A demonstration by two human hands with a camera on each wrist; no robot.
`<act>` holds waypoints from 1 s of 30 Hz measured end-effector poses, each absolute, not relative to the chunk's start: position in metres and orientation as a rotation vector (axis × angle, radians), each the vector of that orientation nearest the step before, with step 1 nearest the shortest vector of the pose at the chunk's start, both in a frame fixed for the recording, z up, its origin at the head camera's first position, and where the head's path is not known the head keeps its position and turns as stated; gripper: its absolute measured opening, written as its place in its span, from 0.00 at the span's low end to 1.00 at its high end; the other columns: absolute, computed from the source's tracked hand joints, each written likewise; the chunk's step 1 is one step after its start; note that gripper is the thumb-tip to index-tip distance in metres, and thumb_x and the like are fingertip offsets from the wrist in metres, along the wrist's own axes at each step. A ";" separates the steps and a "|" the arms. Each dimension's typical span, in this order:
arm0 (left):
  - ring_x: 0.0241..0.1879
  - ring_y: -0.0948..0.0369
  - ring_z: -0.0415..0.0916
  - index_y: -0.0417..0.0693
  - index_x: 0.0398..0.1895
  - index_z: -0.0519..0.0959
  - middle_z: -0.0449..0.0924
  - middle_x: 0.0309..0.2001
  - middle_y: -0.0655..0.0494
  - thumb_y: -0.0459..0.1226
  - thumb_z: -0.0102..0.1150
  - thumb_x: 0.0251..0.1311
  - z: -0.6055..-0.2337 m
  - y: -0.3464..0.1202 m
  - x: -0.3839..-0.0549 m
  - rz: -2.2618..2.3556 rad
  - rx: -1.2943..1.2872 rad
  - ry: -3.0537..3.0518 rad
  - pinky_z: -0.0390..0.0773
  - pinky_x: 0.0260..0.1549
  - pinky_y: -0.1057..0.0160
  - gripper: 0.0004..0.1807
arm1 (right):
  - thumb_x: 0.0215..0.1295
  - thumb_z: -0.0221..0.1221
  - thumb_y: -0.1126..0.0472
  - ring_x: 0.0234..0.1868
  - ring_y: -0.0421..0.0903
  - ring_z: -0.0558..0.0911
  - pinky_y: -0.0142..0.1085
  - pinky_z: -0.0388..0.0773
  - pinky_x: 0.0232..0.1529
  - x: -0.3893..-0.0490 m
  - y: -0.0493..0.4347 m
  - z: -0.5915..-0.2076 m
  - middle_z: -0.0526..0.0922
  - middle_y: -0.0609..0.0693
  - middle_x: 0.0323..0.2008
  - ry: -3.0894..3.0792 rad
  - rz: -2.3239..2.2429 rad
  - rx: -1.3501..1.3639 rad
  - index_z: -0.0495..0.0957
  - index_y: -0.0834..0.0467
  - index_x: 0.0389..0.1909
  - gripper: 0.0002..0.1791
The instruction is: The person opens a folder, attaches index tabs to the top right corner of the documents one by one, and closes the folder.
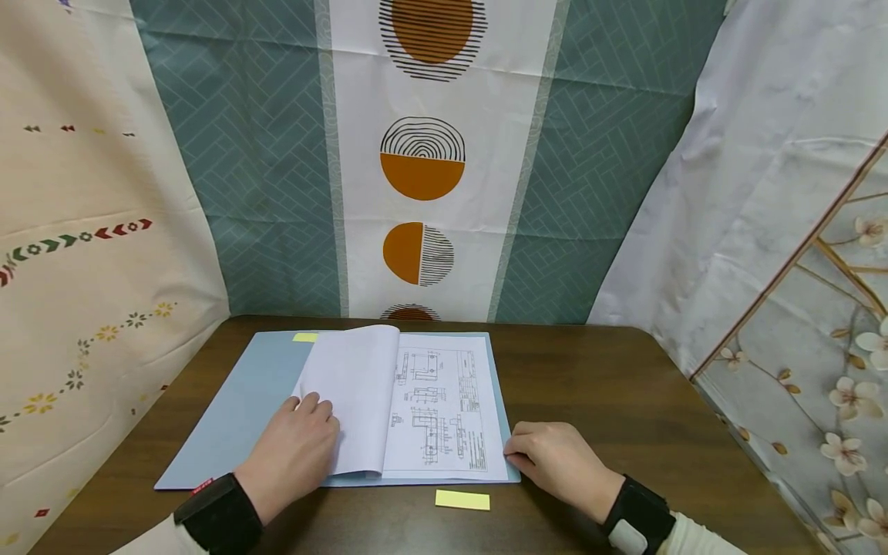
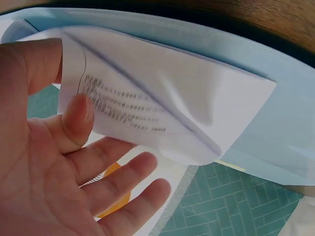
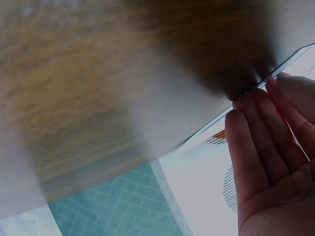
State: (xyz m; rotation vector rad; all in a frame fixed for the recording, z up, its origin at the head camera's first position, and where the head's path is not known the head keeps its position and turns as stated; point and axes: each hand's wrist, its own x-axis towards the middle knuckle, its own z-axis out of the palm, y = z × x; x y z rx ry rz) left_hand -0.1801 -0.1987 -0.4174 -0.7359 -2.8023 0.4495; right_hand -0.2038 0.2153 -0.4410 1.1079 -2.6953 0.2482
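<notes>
A light blue folder (image 1: 229, 416) lies spread on the table, holding a stack of white sheets. The right-hand sheet is a technical drawing (image 1: 444, 408) with part outlines and small text. A lifted page (image 1: 357, 385) curls over to the left, its blank back up. My left hand (image 1: 298, 443) pinches this page near its lower left edge; in the left wrist view, the thumb and index finger sit at the page (image 2: 123, 98) while the other fingers spread. At the folder's lower right edge, my right hand (image 1: 555, 455) touches with fairly straight fingers (image 3: 246, 147).
One yellow sticky note (image 1: 462, 500) lies on the brown table (image 1: 590, 378) in front of the folder. Another yellow strip (image 1: 305, 337) is at the folder's top left. Patterned cloths (image 1: 277, 154) hang behind and at both sides of the table.
</notes>
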 end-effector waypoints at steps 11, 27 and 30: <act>0.28 0.53 0.74 0.42 0.34 0.86 0.82 0.28 0.50 0.55 0.77 0.62 -0.420 -0.213 -0.193 0.207 -0.584 -2.990 0.82 0.31 0.51 0.24 | 0.61 0.81 0.64 0.30 0.33 0.78 0.32 0.84 0.38 -0.205 0.214 -0.441 0.88 0.40 0.36 -2.694 0.240 1.103 0.95 0.50 0.40 0.09; 0.36 0.50 0.80 0.46 0.51 0.87 0.84 0.42 0.45 0.45 0.84 0.54 -0.417 -0.219 -0.196 0.189 -0.649 -3.013 0.88 0.40 0.43 0.24 | 0.61 0.81 0.64 0.31 0.33 0.78 0.32 0.84 0.38 -0.204 0.214 -0.442 0.88 0.40 0.36 -2.698 0.229 1.102 0.95 0.51 0.40 0.09; 0.36 0.50 0.80 0.46 0.50 0.87 0.85 0.42 0.45 0.45 0.84 0.57 -0.415 -0.209 -0.195 0.247 -0.643 -2.953 0.88 0.39 0.45 0.22 | 0.61 0.82 0.64 0.31 0.33 0.78 0.32 0.84 0.38 -0.204 0.215 -0.442 0.88 0.40 0.36 -2.696 0.226 1.100 0.95 0.51 0.40 0.09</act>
